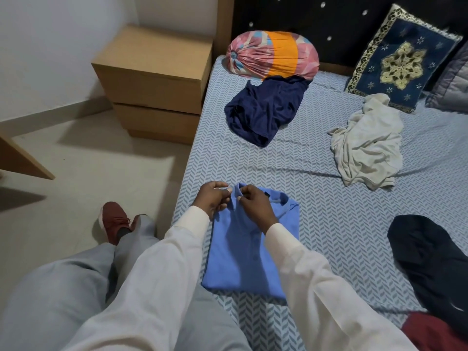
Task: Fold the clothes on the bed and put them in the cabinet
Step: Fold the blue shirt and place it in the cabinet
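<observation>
A light blue shirt (243,259) lies folded into a rectangle on the near edge of the bed (304,158). My left hand (214,200) and my right hand (255,206) both pinch its collar at the far end. Farther up the bed a navy garment (263,112) lies crumpled, and a white garment (367,145) is bunched at the right. A black garment (428,264) and a dark red one (435,333) lie at the near right edge.
A wooden two-drawer nightstand (154,82) stands left of the bed by the wall. A pink and orange bolster (273,54) and a blue embroidered cushion (400,59) lean on the dark headboard. My legs and a red shoe (114,221) are over the floor at left.
</observation>
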